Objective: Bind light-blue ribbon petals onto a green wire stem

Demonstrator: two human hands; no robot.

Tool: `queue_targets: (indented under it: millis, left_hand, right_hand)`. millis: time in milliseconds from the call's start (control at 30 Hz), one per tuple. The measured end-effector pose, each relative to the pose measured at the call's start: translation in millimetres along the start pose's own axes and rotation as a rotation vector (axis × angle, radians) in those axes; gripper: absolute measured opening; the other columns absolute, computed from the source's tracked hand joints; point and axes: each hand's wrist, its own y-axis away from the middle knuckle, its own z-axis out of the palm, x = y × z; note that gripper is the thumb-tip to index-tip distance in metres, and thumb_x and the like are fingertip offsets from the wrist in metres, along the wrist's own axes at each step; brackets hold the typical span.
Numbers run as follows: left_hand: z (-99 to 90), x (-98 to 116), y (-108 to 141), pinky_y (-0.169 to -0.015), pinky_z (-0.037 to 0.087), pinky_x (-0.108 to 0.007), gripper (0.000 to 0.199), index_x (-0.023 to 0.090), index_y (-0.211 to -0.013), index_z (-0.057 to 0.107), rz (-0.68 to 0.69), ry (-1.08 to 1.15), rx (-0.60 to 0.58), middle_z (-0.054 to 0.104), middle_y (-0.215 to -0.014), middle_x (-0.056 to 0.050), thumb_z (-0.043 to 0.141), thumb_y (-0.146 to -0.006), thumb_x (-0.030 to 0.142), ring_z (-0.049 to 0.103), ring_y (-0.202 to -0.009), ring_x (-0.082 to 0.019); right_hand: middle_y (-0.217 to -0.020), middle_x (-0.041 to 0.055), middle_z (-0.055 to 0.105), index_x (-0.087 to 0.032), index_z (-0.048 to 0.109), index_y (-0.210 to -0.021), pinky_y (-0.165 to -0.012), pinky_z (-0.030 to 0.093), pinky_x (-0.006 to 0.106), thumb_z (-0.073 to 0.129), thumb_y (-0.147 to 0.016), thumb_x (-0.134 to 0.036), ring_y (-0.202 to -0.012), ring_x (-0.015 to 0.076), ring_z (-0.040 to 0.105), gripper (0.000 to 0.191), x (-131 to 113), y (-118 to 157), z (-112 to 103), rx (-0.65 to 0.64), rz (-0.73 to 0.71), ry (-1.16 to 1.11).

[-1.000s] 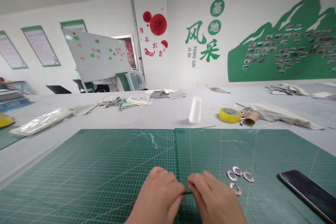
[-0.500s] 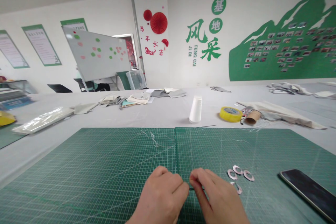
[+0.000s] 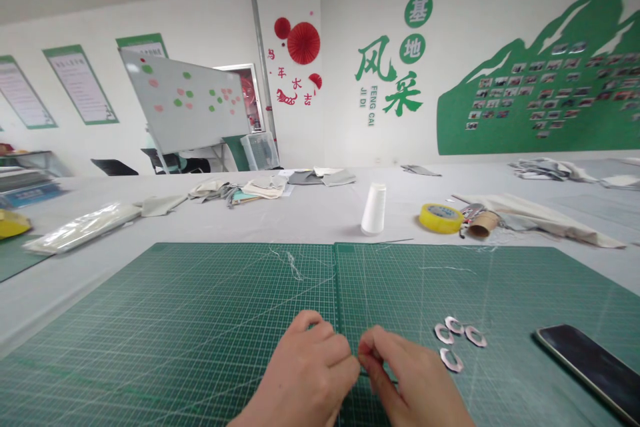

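Observation:
My left hand is closed, its thumb and fingers pressed together above the seam of the green cutting mats. Close against its fingertips, my right hand is pinched too, with finger and thumb meeting. A thin dark line shows just under the right fingertips; whether it is a cord or part of the mat I cannot tell. Whatever sits in the pinch is hidden or too small to name. Several pale pink rings with angular outer edges lie flat on the mat right of my right hand.
A phone lies at the right. Loose white threads are on the mats. Beyond stand a white thread cone, a yellow tape roll and a cardboard tube. Fabric pieces lie along the far table.
Both hands shift slightly, and their fingertips come a little closer together. The lowest ring shows more fully beside my right hand. Both hands stay pinched.

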Motion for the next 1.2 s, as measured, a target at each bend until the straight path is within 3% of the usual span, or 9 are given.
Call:
queue_targets:
  millis: [267,400,533,767,867,1000,1200]
  left_hand:
    - [-5.2,-9.3,7.1,-0.061,0.028,-0.03,0.02,0.019,-0.063,0.053,0.074,0.101,-0.209,0.059,-0.062,0.005,0.058,-0.077,0.006,0.046,-0.061,-0.013]
    - [-23.9,-6.6,4.4,-0.068,0.032,-0.028,0.022,0.019,-0.064,0.053,0.042,0.289,-0.32,0.057,-0.061,0.007,0.063,-0.078,0.006,0.05,-0.063,-0.011]
    - [-44.5,-4.5,0.7,-0.069,0.032,-0.027,0.027,0.017,-0.062,0.048,-0.087,0.237,-0.383,0.056,-0.067,0.006,0.059,-0.083,0.004,0.05,-0.069,-0.011]
    - [-45.4,-6.5,7.9,-0.069,0.03,-0.031,0.025,0.016,-0.062,0.048,-0.16,0.091,-0.403,0.056,-0.074,0.002,0.055,-0.084,0.006,0.047,-0.072,-0.015]
    - [-44.7,-8.6,9.6,-0.071,0.03,-0.033,0.022,0.016,-0.065,0.051,-0.193,0.062,-0.403,0.056,-0.074,0.002,0.054,-0.083,0.005,0.047,-0.072,-0.015]
    - [-46.0,-10.4,11.1,-0.072,0.03,-0.033,0.021,0.017,-0.068,0.053,-0.221,0.016,-0.383,0.056,-0.074,0.001,0.051,-0.082,0.002,0.045,-0.071,-0.016]
    - [-56.1,-3.2,8.7,-0.069,0.03,-0.033,0.021,0.016,-0.067,0.051,-0.209,0.052,-0.431,0.057,-0.076,0.001,0.054,-0.085,0.006,0.047,-0.072,-0.016]
  right_hand:
    - [-0.059,-0.0062,0.062,-0.021,0.058,-0.068,-0.053,0.037,0.02,0.055,-0.081,-0.007,-0.056,0.011,0.057,0.019,1.6,-9.4,-19.7,-0.212,0.133,-0.322]
    - [-0.055,-0.0074,0.041,-0.019,0.058,-0.066,-0.047,0.026,0.021,0.057,-0.083,-0.02,-0.051,0.0102,0.038,0.017,4.1,-11.0,-25.1,-0.246,0.206,-0.445]
    - [-0.054,-0.0084,0.032,-0.019,0.059,-0.069,-0.046,0.022,0.023,0.056,-0.086,-0.028,-0.05,0.0106,0.03,0.02,9.3,-9.7,-27.3,-0.254,0.222,-0.51]
    - [-0.049,-0.0089,0.032,-0.023,0.066,-0.07,-0.043,0.022,0.023,0.061,-0.086,-0.027,-0.046,0.0105,0.032,0.018,14.0,-10.4,-44.8,-0.191,0.132,-0.281]
    - [-0.049,-0.0069,0.046,-0.024,0.067,-0.07,-0.044,0.028,0.023,0.063,-0.086,-0.028,-0.045,0.0113,0.042,0.017,8.6,-10.8,-59.3,-0.172,0.059,-0.116]
    - [-0.066,-0.0025,0.065,-0.024,0.068,-0.077,-0.054,0.042,0.023,0.059,-0.09,-0.025,-0.059,0.0131,0.059,0.016,1.5,-11.4,-77.9,-0.095,-0.065,-0.026]
    - [-0.057,-0.0034,0.055,-0.025,0.069,-0.08,-0.047,0.039,0.023,0.057,-0.092,-0.029,-0.049,0.0121,0.053,0.017,-0.3,-17.3,-90.8,0.111,-0.169,0.0]
